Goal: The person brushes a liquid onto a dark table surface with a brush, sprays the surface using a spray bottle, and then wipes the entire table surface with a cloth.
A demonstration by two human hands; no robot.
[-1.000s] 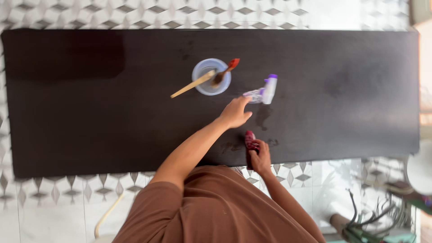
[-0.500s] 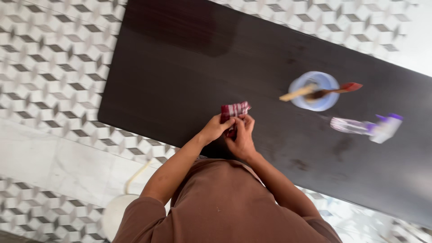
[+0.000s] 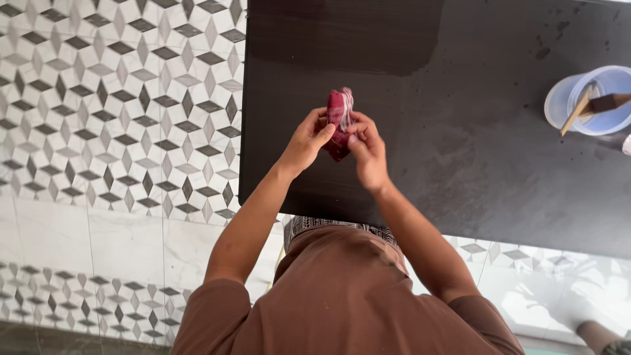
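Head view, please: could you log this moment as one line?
left hand + right hand: both hold folded red checked cloth | over dark wooden tabletop | pale blue plastic cup with brushes, far right

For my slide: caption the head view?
Both hands, left and right, fold a red cloth over a dark table.

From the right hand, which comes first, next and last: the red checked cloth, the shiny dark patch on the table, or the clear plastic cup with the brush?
From the right hand:
1. Red checked cloth, held between both hands.
2. Glossy dark patch on the black table, up beyond the hands.
3. Clear plastic cup with the brush, far right edge.
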